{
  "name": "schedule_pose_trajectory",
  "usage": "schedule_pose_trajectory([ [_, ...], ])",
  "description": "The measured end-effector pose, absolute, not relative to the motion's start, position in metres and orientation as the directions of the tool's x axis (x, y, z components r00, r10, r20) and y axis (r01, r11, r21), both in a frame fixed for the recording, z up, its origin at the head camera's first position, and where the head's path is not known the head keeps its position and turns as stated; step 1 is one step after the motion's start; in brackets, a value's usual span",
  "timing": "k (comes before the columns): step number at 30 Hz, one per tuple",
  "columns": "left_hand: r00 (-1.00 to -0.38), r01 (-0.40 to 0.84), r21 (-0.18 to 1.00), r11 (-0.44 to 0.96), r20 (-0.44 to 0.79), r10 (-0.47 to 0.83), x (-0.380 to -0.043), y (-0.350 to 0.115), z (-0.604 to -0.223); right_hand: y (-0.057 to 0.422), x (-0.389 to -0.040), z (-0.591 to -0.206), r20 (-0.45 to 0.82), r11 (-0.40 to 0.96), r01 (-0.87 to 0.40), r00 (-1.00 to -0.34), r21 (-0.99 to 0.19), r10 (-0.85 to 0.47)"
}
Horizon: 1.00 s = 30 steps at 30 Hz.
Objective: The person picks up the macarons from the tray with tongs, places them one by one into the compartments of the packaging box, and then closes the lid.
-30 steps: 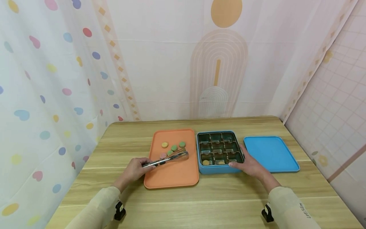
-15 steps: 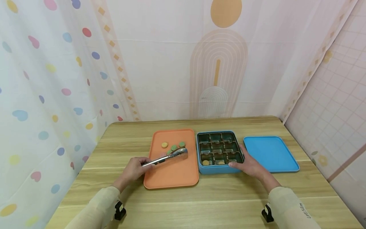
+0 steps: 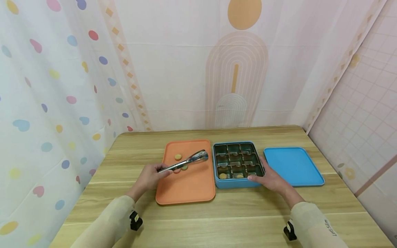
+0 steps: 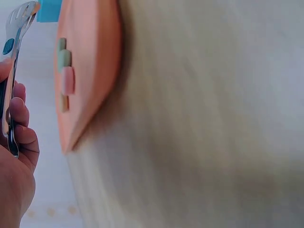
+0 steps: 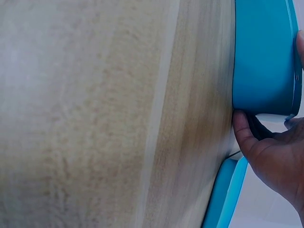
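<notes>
Metal tongs (image 3: 196, 157) rest in the grip of my left hand (image 3: 148, 177), held slanting over the orange tray (image 3: 192, 189). Their head points right, toward the box; I cannot tell whether a macaron is between the tips. On the tray lie a yellow macaron (image 3: 178, 157), a pink macaron (image 4: 68, 80) and green macarons (image 4: 64, 59), partly hidden by the tongs in the head view. My right hand (image 3: 270, 177) grips the right front corner of the blue box (image 3: 238, 183), thumb at the rim, fingers along its side. Dark compartments line the box, with yellowish macarons (image 3: 223, 176) in the front row.
A flat blue lid (image 3: 293, 167) lies on the wooden table (image 3: 198, 224), right of the box. The box stands close beside the tray. Behind the table's far edge hangs a patterned curtain (image 3: 173, 86).
My left hand has lifted slightly, and the tongs have risen from low over the macarons to higher above the tray, their head shifting right and away. My right hand has stayed on the box.
</notes>
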State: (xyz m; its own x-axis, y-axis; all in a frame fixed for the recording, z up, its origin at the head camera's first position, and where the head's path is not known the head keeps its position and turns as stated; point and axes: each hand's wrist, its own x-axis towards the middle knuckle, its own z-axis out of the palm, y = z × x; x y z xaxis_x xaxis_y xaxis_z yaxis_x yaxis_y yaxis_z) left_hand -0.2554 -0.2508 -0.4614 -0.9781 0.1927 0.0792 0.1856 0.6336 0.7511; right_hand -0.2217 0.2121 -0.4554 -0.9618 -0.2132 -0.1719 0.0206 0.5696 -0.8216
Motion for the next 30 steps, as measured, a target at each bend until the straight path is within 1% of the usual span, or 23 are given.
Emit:
schedule_pose_trajectory([
  [4,-0.978,0.175,0.781,0.599,0.067,0.199,-0.260,-0.241,-0.454,0.212,-0.221,-0.455,-0.170,0.569,0.019,-0.962,-0.822,-0.212],
  [11,-0.958,0.244,0.796,0.554,0.109,0.265,-0.269,-0.219,-0.449,0.213,-0.221,-0.454,-0.167,0.572,0.014,-0.962,-0.820,-0.216],
  [15,-0.954,0.246,0.812,0.529,0.107,0.280,-0.272,-0.208,-0.448,0.212,-0.221,-0.455,-0.160,0.562,0.008,-0.962,-0.827,-0.221],
  [23,-0.950,0.269,0.794,0.546,0.125,0.286,-0.276,-0.196,-0.452,0.212,-0.221,-0.456,-0.161,0.564,0.010,-0.963,-0.825,-0.218],
  [30,-0.954,0.255,0.795,0.550,0.113,0.278,-0.278,-0.193,-0.452,0.213,-0.221,-0.456,-0.177,0.573,0.026,-0.962,-0.819,-0.210],
])
